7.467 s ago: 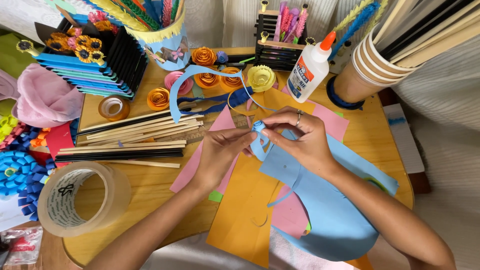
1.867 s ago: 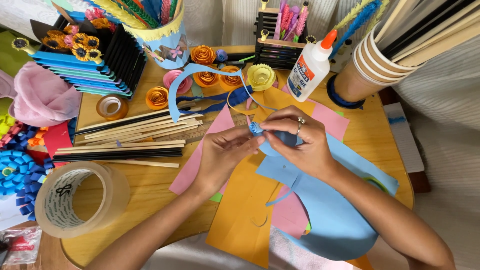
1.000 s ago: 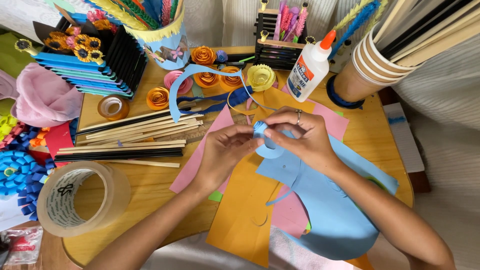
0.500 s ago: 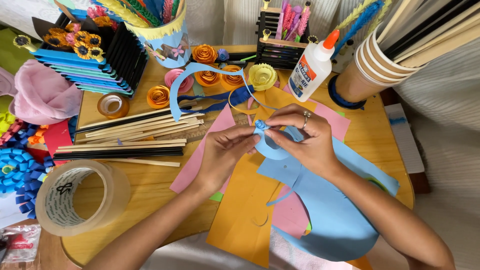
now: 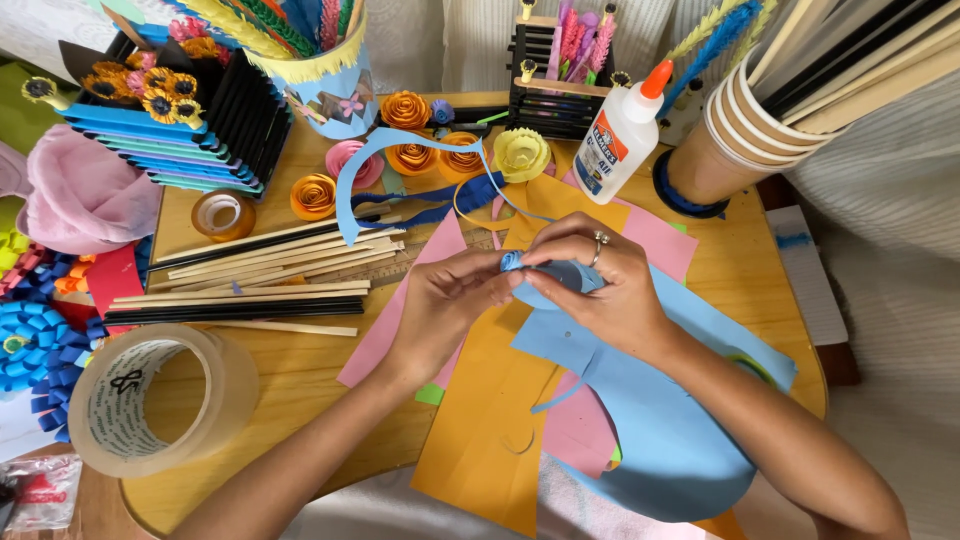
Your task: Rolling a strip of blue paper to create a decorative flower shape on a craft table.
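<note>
Now both hands, left hand (image 5: 450,300) and right hand (image 5: 610,290), pinch a rolled blue paper strip (image 5: 545,275) above the tabletop (image 5: 330,400), and rolling it tighter likely needs small, careful finger turns.

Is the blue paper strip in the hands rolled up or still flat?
Rolled up: the blue paper strip forms a tight coil pinched between left hand and right hand.
</note>
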